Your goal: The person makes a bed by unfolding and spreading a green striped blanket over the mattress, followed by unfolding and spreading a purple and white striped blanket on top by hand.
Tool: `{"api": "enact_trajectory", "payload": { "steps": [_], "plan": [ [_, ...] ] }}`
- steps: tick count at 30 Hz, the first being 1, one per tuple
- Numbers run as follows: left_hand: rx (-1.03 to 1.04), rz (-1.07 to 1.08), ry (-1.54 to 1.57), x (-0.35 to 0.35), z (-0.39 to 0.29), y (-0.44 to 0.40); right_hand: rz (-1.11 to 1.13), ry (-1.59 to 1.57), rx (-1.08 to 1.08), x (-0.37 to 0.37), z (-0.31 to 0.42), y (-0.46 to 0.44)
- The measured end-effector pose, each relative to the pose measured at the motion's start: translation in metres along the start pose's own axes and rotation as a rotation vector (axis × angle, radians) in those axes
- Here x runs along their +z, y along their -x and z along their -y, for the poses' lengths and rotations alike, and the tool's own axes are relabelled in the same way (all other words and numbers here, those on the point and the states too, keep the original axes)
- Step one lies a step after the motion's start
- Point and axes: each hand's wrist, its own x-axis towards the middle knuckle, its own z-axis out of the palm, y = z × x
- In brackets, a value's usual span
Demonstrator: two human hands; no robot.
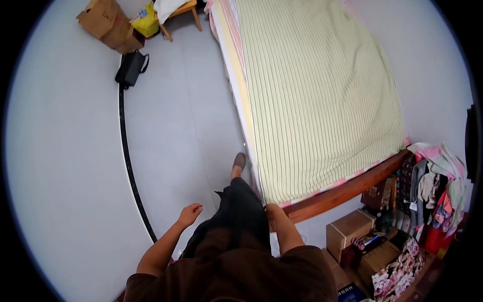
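My left hand hangs over the grey floor beside my dark trousers. Its fingers look loosely curled in, and nothing shows in them. At the near corner of the bed is my right hand, close against the sheet edge and the wooden bed frame. Whether it touches or grips the corner cannot be made out, since its fingers are mostly hidden. A pale green striped sheet covers the bed, with some wrinkles towards the wall side. One foot in a dark shoe is forward on the floor alongside the bed.
Cardboard boxes, a floral cloth and hanging clothes crowd the right side. A black bag leans by the left wall. Brown paper bags, a yellow bag and a wooden stool stand farther off.
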Motion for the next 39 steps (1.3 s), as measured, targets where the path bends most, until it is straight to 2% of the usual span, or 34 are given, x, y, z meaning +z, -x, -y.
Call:
{"api": "enact_trajectory", "payload": {
  "steps": [2, 3, 6, 8, 9, 12, 14, 15, 17, 19, 21, 24, 26, 27, 29, 30, 32, 33, 37, 39],
  "plan": [
    [0.032, -0.034, -0.056, -0.033, -0.021, -0.032, -0.215, 0.594, -0.446, 0.009, 0.04, 0.063],
    [0.039, -0.04, -0.082, -0.054, -0.038, -0.042, -0.344, 0.897, -0.638, 0.013, 0.074, 0.167],
    [0.063, -0.054, -0.127, -0.107, -0.073, -0.088, -0.472, 0.655, -0.837, 0.003, 0.16, 0.266],
    [0.066, -0.064, -0.104, -0.142, -0.095, -0.115, -0.682, 0.463, -1.13, -0.014, 0.209, 0.289],
    [0.086, -0.122, -0.07, -0.157, -0.104, -0.123, -0.703, 0.482, -1.165, -0.027, 0.235, 0.304],
    [0.109, -0.239, 0.008, -0.195, -0.113, -0.144, -0.776, 0.451, -1.098, -0.062, 0.308, 0.347],
    [0.074, -0.206, 0.124, -0.212, -0.1, -0.154, -0.885, 0.503, -1.065, -0.081, 0.351, 0.373],
    [0.059, -0.189, 0.181, -0.219, -0.089, -0.16, -0.871, 0.444, -1.034, -0.089, 0.372, 0.385],
    [0.011, -0.167, 0.105, -0.236, -0.058, -0.171, -0.885, 0.454, -0.984, -0.099, 0.408, 0.402],
    [-0.045, -0.153, 0.155, -0.252, -0.024, -0.179, -0.891, 0.456, -0.95, -0.103, 0.445, 0.418],
    [-0.137, -0.065, 0.094, -0.274, 0.018, -0.191, -0.912, 0.508, -0.98, -0.105, 0.47, 0.416],
    [-0.266, 0.017, -0.04, -0.35, 0.026, -0.217, -0.884, 0.548, -0.949, -0.089, 0.512, 0.431],
    [-0.228, -0.029, -0.134, -0.4, 0.042, -0.247, -0.865, 0.535, -0.959, -0.074, 0.533, 0.438],
    [-0.157, -0.064, -0.297, -0.432, 0.036, -0.269, -0.846, 0.505, -0.987, -0.068, 0.548, 0.44],
    [-0.145, -0.083, -0.374, -0.495, 0.01, -0.318, -0.787, 0.461, -0.97, -0.051, 0.577, 0.452],
    [-0.052, -0.18, -0.37, -0.524, -0.007, -0.341, -0.755, 0.428, -0.958, -0.047, 0.593, 0.452],
    [-0.058, -0.25, -0.392, -0.582, -0.077, -0.39, -0.749, 0.49, -0.979, -0.037, 0.625, 0.466],
    [0.06, -0.374, -0.307, -0.6, -0.091, -0.422, -0.748, 0.477, -1.007, -0.033, 0.643, 0.472],
    [0.2, -0.351, 0.004, -0.646, -0.159, -0.582, -0.736, 0.485, -0.952, -0.047, 0.708, 0.477],
    [0.229, -0.247, 0.09, -0.656, -0.22, -0.622, -0.724, 0.526, -0.898, -0.068, 0.743, 0.47]
  ]
}}
